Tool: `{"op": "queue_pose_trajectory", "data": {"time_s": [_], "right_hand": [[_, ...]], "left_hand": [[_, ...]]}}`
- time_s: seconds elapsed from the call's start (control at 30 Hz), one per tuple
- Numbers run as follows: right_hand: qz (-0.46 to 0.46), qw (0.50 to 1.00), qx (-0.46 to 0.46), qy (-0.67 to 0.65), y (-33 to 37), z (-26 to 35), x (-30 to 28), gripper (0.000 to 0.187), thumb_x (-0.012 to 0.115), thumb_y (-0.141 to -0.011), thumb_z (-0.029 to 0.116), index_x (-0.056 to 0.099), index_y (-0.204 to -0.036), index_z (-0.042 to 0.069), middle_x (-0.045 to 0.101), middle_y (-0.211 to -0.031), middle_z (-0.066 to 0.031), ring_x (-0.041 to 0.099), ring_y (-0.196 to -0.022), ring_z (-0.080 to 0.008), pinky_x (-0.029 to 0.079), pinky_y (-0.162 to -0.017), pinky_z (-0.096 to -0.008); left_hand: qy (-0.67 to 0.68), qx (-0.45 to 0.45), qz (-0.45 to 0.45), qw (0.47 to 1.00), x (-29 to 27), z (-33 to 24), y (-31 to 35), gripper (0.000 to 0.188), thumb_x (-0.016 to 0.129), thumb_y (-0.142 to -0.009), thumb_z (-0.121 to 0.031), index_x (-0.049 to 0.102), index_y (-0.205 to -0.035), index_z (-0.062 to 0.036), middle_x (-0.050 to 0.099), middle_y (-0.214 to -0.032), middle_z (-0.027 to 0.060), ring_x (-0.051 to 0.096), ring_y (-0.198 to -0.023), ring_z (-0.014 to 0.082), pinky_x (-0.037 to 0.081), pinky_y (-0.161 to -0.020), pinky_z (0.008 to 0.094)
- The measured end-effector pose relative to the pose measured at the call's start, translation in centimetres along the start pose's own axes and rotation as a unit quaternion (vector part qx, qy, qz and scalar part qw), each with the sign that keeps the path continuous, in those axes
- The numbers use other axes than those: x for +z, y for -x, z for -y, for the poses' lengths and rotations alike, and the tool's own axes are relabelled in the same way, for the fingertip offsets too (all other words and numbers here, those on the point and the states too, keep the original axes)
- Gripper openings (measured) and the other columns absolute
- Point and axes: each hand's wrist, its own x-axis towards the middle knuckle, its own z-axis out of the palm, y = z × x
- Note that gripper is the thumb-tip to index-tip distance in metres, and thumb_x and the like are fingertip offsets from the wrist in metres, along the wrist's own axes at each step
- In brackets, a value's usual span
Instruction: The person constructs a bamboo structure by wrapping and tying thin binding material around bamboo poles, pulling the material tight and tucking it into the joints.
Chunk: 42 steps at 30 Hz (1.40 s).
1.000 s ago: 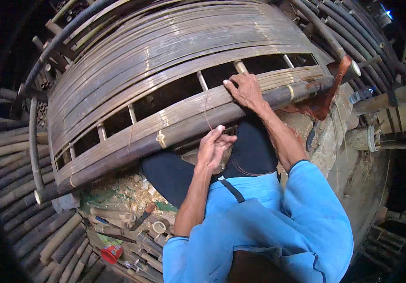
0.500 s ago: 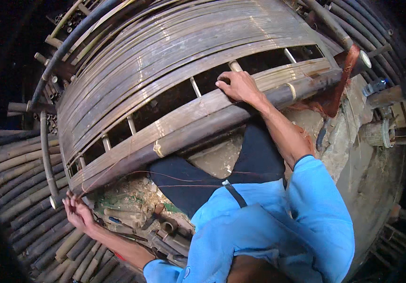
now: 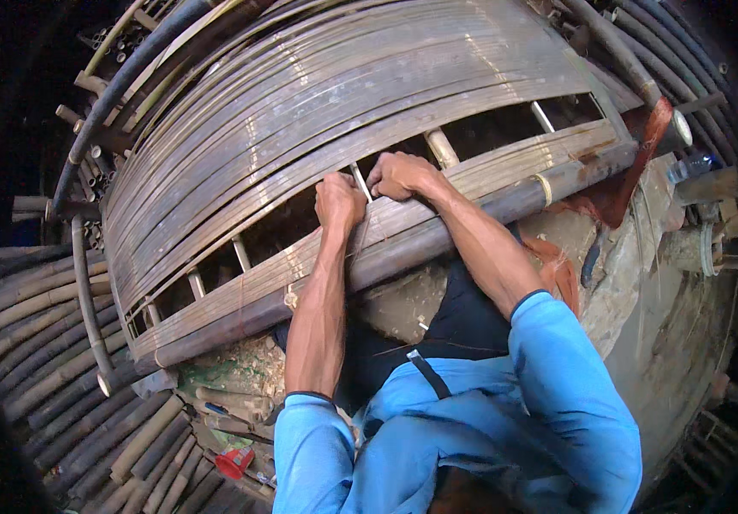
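**Now both hands are back on the bamboo panel**

Half a second ago the left hand (image 3: 339,202) was well away from the work, stretched down toward the bamboo poles at the near left; it has since come up and sits on the bamboo panel (image 3: 318,111) just beside the right hand (image 3: 403,176). The right hand has kept its place on the same stretch of the frame. As a judgement, the reach to the side is over and the work has returned to the one spot where a thin crosspiece (image 3: 358,182) passes through the open gap in the slats.

The left hand's fingers are curled shut, apparently around that crosspiece or something fine at it; whether a thread or wire lies between them is too small to tell. The right hand's fingers are bent down over the edge of the slat band, pressing or gripping it, with the thumb side toward the left hand.

The panel lies across the person's lap, its thick edge pole (image 3: 438,240) running from near left to far right just under both wrists, with a pale binding (image 3: 543,188) wrapped round it to the right.

No true container shows. Near left, loose bamboo poles (image 3: 52,377) lie stacked, and a small red object (image 3: 234,463) rests among scraps on the ground.
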Motion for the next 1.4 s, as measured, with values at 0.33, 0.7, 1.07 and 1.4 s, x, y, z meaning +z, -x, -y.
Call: {"op": "queue_pose_trajectory", "data": {"time_s": [0.33,0.7,1.07,1.4], "right_hand": [[-0.045,0.856,-0.156,-0.49,3.6,-3.3,-1.4,0.018,0.057,-0.1,0.012,0.066,-0.093,-0.002,0.068,-0.088,-0.0047,0.066,-0.085,-0.0147,0.053,-0.079,-0.028],[-0.255,0.93,-0.165,-0.207,8.8,-0.9,-2.5,0.03,0.067,-0.093,0.027,0.072,-0.104,-0.001,0.072,-0.086,-0.0097,0.067,-0.083,-0.0131,0.055,-0.077,-0.0312],[-0.225,0.951,-0.206,-0.059,7.1,-2.8,-1.8,0.03,0.066,-0.092,0.031,0.074,-0.107,0.006,0.075,-0.103,-0.0158,0.071,-0.097,-0.0295,0.053,-0.089,-0.0381],[-0.354,0.93,-0.072,-0.072,6.9,-5.3,1.1,0.029,0.068,-0.093,0.033,0.076,-0.104,0.008,0.075,-0.102,-0.0167,0.071,-0.098,-0.0351,0.055,-0.088,-0.0419]], "left_hand": [[0.59,-0.022,0.344,0.731,-8.5,3.1,-0.6,0.059,0.06,-0.089,0.001,0.051,-0.147,-0.0053,0.074,-0.103,0.0178,0.062,-0.06,0.0155,0.043,-0.042,0.0267],[0.04,0.232,-0.09,0.968,-14.0,4.5,9.9,0.038,0.084,-0.08,-0.023,0.073,-0.112,-0.0072,0.066,-0.07,0.0055,0.054,-0.061,0.0108,0.046,-0.06,0.0286],[0.346,-0.22,-0.031,0.911,-28.9,38.9,35.3,0.029,0.064,-0.099,-0.027,0.07,-0.083,-0.0035,0.058,-0.074,-0.0029,0.051,-0.066,0.009,0.04,-0.061,0.0278],[-0.011,-0.021,-0.413,0.911,-16.0,20.6,23.3,0.033,0.083,-0.082,-0.029,0.069,-0.08,0.0007,0.065,-0.07,0.0116,0.058,-0.064,0.0239,0.048,-0.064,0.0366]]}}
